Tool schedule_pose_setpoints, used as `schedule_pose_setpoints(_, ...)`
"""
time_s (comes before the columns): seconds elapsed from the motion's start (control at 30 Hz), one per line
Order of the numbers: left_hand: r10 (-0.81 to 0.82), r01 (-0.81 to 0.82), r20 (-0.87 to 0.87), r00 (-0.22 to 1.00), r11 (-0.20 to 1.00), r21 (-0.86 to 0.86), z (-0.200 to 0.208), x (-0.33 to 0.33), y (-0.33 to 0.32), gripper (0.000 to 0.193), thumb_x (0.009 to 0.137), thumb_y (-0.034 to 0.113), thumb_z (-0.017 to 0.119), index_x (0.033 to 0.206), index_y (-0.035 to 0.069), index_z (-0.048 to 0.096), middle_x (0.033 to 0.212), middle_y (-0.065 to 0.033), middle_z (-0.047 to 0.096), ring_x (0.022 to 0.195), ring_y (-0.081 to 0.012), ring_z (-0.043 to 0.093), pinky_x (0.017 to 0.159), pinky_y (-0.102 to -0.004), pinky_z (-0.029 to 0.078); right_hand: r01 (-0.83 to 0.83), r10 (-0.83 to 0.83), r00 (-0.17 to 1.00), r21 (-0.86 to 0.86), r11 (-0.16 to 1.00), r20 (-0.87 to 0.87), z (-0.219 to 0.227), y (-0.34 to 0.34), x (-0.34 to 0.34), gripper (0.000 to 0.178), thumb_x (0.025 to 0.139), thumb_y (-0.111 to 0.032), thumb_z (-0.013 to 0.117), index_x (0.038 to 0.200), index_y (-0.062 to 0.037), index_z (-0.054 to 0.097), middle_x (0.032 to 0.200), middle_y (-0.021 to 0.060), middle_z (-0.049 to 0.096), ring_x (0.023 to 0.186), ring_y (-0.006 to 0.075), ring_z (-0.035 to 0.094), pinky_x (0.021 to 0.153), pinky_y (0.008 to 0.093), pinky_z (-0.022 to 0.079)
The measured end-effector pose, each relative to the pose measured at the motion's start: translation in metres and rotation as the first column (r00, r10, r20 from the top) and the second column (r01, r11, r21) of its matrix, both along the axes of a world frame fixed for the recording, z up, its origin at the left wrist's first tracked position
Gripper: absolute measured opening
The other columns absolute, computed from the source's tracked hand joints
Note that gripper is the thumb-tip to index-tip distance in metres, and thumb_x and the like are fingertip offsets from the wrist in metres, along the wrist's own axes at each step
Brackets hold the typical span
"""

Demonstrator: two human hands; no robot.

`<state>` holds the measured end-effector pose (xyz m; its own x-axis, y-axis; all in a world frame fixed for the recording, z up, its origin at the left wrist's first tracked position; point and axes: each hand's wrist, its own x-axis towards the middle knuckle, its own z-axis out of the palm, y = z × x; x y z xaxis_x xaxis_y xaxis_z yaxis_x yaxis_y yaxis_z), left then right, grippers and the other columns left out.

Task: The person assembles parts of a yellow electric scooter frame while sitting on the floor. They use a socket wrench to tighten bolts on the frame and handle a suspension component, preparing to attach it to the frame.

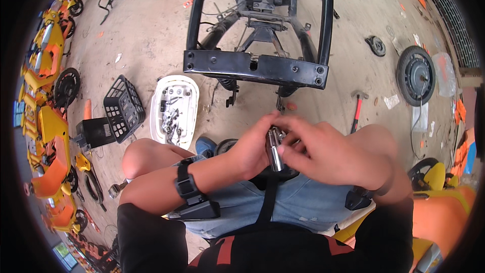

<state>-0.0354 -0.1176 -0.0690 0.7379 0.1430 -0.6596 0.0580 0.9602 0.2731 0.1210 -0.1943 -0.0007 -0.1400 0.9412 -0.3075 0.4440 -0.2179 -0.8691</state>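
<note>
Both my hands meet above my lap, around a shiny chrome metal tool (275,156) that looks like a long socket. My left hand (254,151) is closed along its left side. From the right, my right hand (318,150) has its fingers curled over the upper part, and they hide much of it. The cylindrical end points down toward my lap. Just beyond my hands stands a black vehicle frame (237,66) with a flat crossbar, its tubes running away from me.
On the left, a white tray (156,114) holds several metal parts beside a black plastic basket (124,108). To the right lie a red-handled hammer (357,114) and a hub wheel (417,76). Yellow-orange scooter bodies (50,146) line the left side; orange panels (444,217) lie at right.
</note>
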Motion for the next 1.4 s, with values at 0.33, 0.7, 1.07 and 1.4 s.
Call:
schedule_pose_setpoints(0.33, -0.074, 0.035, 0.084, 0.994, 0.919, 0.392, 0.083, -0.162, 0.009, 0.019, 0.096, 0.010, 0.068, 0.107, 0.005, 0.053, 0.080, -0.0065, 0.061, 0.067, -0.0132, 0.062, 0.050, -0.0242, 0.046, -0.078, 0.066, 0.996, 0.268, 0.960, 0.053, 0.026, 0.015, -0.013, 0.024, 0.094, -0.013, 0.066, 0.115, -0.0014, 0.066, 0.086, 0.0133, 0.071, 0.073, 0.0243, 0.070, 0.064, 0.0329, 0.054)
schedule_pose_setpoints(0.7, 0.827, -0.698, -0.380, 0.414, 0.556, 0.451, -0.076, -0.486, -0.185, 0.022, 0.079, -0.004, 0.056, 0.099, 0.006, 0.056, 0.091, -0.0069, 0.056, 0.083, -0.0220, 0.062, 0.062, -0.0361, 0.059, -0.516, 0.536, 0.761, -0.159, 0.842, 0.367, -0.034, 0.037, -0.027, 0.034, 0.092, -0.008, 0.064, 0.124, 0.0001, 0.060, 0.080, 0.0156, 0.067, 0.065, 0.0256, 0.062, 0.062, 0.0357, 0.049)
schedule_pose_setpoints(1.07, 0.167, -0.210, -0.893, 0.417, 0.974, 0.085, -0.306, -0.448, -0.417, 0.023, 0.078, 0.010, 0.068, 0.095, -0.003, 0.061, 0.075, -0.0170, 0.065, 0.057, -0.0307, 0.065, 0.048, -0.0426, 0.051, -0.304, 0.684, 0.608, -0.677, 0.670, 0.404, -0.164, 0.081, 0.044, 0.039, 0.098, -0.014, 0.057, 0.132, 0.0060, 0.054, 0.095, 0.0203, 0.070, 0.083, 0.0280, 0.069, 0.076, 0.0393, 0.054)
schedule_pose_setpoints(1.4, 0.126, 0.175, -0.926, 0.356, 0.964, 0.199, -0.343, -0.359, -0.454, 0.023, 0.081, 0.007, 0.061, 0.103, 0.001, 0.062, 0.107, -0.0255, 0.065, 0.104, -0.0433, 0.062, 0.091, -0.0491, 0.052, -0.194, 0.691, 0.487, -0.704, 0.683, 0.535, -0.149, 0.092, 0.015, 0.039, 0.098, -0.014, 0.057, 0.131, 0.0056, 0.055, 0.095, 0.0204, 0.071, 0.083, 0.0283, 0.069, 0.077, 0.0394, 0.054)
